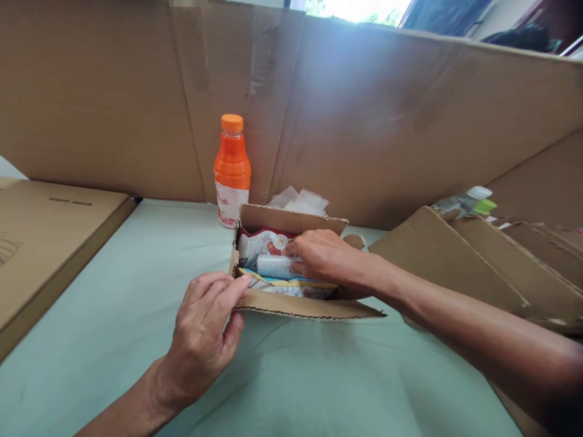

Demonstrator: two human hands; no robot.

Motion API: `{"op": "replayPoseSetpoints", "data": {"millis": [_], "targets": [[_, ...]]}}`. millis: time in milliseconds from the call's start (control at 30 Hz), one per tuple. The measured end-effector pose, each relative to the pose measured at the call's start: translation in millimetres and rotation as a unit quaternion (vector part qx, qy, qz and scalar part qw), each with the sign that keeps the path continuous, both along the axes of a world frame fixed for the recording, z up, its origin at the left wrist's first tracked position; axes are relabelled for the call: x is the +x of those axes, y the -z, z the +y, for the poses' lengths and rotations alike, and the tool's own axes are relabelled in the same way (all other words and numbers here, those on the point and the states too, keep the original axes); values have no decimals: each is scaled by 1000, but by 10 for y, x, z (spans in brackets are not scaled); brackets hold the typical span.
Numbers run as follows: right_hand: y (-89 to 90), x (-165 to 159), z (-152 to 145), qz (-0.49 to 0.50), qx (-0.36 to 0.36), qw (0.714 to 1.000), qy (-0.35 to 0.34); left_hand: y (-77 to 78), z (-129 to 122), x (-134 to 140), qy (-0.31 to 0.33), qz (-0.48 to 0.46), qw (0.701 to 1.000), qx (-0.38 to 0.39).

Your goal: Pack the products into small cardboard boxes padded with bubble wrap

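Small carton (291, 306), open, already holds packets; right hand (325, 255) presses a white packet (273, 265) inside. Left hand (204, 328) pinches the near flap; flaps unclosed, orange bottle (232, 170) still on table (113, 315)

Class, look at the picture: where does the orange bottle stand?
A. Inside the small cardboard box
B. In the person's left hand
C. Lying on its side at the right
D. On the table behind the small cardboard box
D: the orange bottle stands upright on the table, just behind the small cardboard box, and neither hand touches it.
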State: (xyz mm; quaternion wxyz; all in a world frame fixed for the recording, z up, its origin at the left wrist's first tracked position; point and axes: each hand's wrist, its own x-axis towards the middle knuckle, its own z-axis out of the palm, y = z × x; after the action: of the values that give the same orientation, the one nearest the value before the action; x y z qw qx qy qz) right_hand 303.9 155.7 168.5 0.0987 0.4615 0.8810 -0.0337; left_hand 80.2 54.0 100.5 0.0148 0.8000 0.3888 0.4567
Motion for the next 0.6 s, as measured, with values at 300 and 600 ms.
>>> {"op": "replayPoseSetpoints", "data": {"millis": [300,600], "targets": [[-229,-70,12,-41,-67,997,7,75,-1,-27,-35,-70,997,2],[299,1191,-1101,409,97,851,315,578,-14,-341,-37,-262,908,-325]]}}
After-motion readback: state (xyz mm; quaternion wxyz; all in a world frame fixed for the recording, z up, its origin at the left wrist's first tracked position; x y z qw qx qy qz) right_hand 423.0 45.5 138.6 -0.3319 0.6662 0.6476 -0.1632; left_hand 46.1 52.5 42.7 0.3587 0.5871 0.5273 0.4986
